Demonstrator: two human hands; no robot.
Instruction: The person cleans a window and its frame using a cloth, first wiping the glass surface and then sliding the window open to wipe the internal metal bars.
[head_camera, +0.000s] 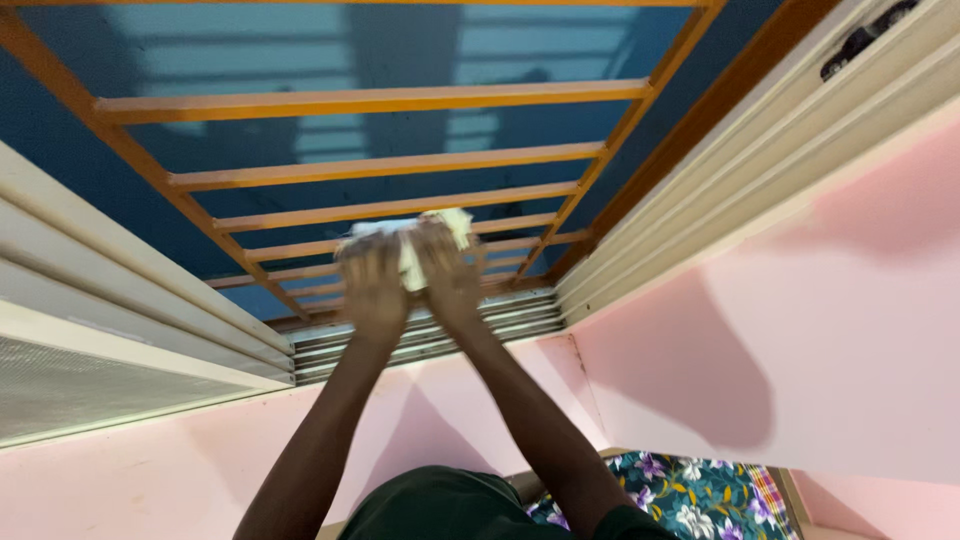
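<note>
Daylight, soft wall shadows, motion-blurred hands (410, 275)

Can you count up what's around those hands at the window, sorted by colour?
Orange: 1 window grille, several bars, not all countable
White: 1 cloth, under both hands, the left hand and right hand
Cream: 1 window frame
Pink: 1 wall
Multicoloured: 1 floral fabric
Total: 5 things

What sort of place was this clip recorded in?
Most likely a room in a home, at a window. Both hands press a white cloth against orange window bars; pink walls surround it, and a floral fabric lies below.
</note>
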